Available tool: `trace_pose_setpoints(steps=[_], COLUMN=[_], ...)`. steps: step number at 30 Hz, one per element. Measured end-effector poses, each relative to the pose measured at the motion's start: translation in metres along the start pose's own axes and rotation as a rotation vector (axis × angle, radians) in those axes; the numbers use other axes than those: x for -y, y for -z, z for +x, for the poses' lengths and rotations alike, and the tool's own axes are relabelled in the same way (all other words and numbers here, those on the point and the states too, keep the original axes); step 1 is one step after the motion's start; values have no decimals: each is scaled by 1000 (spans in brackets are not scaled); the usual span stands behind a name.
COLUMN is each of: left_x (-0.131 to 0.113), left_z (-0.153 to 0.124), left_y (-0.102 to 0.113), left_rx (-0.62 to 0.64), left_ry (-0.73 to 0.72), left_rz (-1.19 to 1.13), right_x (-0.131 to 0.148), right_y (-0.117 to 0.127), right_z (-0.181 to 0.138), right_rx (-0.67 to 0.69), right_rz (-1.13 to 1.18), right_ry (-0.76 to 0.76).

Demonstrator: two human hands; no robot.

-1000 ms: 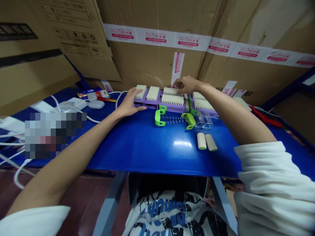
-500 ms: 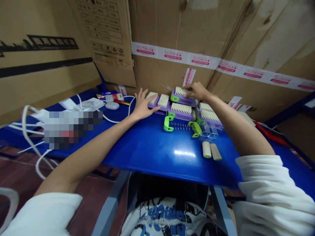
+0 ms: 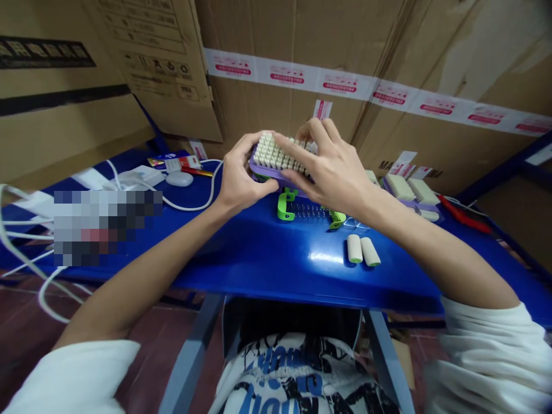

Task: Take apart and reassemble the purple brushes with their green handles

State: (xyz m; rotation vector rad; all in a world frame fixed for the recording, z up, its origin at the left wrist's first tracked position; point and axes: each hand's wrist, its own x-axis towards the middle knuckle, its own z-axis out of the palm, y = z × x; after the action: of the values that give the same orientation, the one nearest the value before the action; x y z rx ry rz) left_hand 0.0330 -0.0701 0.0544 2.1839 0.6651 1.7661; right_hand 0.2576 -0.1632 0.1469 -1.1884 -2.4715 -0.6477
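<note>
Both my hands hold one purple brush [image 3: 276,164] with white bristles, lifted above the blue table [image 3: 241,253]. My left hand [image 3: 237,178] grips its left end, thumb under the base. My right hand [image 3: 334,167] lies over the bristles from the right, fingers curled round it. Just below the brush a green-ended frame with metal springs [image 3: 308,210] lies on the table. Two small white rollers with green ends [image 3: 362,250] lie side by side nearer to me.
More purple brushes [image 3: 409,192] sit at the right by a red tool [image 3: 463,215]. A white mouse [image 3: 179,179], cables and packets lie at the left. Large cardboard boxes [image 3: 302,52] wall the table's far side. A clear plastic piece [image 3: 356,224] lies beside the green frame.
My right hand lifted one brush off the row at the back and brought it toward me. My left hand left the other brushes and took hold of its left end.
</note>
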Motion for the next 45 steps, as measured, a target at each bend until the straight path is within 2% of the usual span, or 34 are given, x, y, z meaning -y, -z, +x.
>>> trace_pose_setpoints(steps=[3, 5, 7, 9, 11, 12, 14, 16, 19, 20, 22, 25, 29, 34, 40, 43, 45], left_x=[-13, -24, -32, -32, -26, -22, -18, -23, -46, -54, -67, -69, -51, -47, -68, -67, -62], left_z=[-4, -4, -2, 5, 12, 15, 16, 7, -17, -26, -42, -55, -50, -38, -39, -36, -31], left_y=[-2, -2, 1, 10, 23, 28, 31, 19, -13, -23, -34, -35, -30, -23, -7, 2, 6], left_rx=[14, 98, 194, 198, 119, 91, 100, 179, 283, 320, 387, 462, 513, 605, 916, 1007, 1042], left_ry=[-8, 20, 39, 50, 68, 77, 76, 66, 235, 296, 318, 253, 99, -29, -242, -316, -315], left_rz=[2, 32, 42, 37, 11, -11, -41, -28, -104, -128, -69, 123, 254, 150, 310, 331, 302], right_x=[-6, -12, -20, -31, -47, -58, -82, -104, -126, -130, -129, -119, -103, -92, -90, -91, -90], right_y=[2, 3, 7, 16, 25, 29, 30, 23, 2, -4, -14, -20, -19, -17, -16, -17, -17], right_z=[-9, -15, -27, -45, -68, -81, -105, -125, -144, -149, -156, -162, -159, -154, -157, -159, -160], right_rx=[116, 168, 158, 120, 64, -8, -130, -287, -526, -569, -581, -492, -359, -424, -468, -462, -450], right_rz=[-10, 13, 36, 27, -6, -2, 86, 151, 218, 237, 267, 277, 270, 418, 399, 396, 398], right_ry=[-54, -72, -68, -50, -43, -52, -123, -207, -223, -217, -224, -272, -350, -309, -332, -339, -344])
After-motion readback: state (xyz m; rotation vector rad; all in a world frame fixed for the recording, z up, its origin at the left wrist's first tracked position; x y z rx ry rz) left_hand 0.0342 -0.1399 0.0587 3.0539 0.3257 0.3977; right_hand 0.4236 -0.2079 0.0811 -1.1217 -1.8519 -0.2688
